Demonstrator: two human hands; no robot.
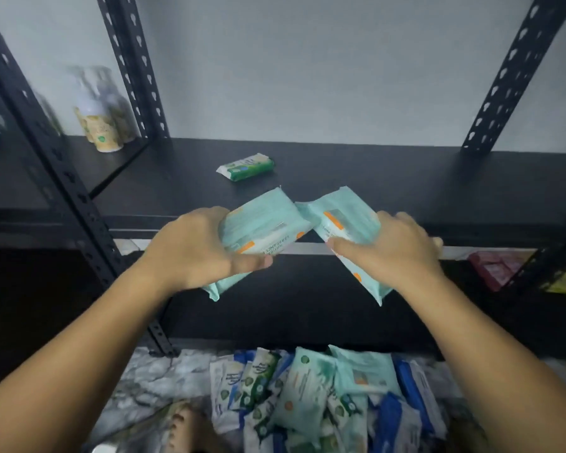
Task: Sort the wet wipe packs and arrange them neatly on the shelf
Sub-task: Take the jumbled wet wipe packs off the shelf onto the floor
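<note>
Two mint packs above the shelf seem soft and light, left hand and right hand each clasping one mid-body.

Your 2 mint packs are crinkly, faintly glossy plastic film, the shelf board is smooth matt black, its punched posts are matt black metal, the floor polished marble-look.

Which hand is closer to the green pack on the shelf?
Left. The left hand, gripping one mint pack, is in front of the green pack, slightly to its left; the right hand, gripping another, is farther off to the right.
</note>
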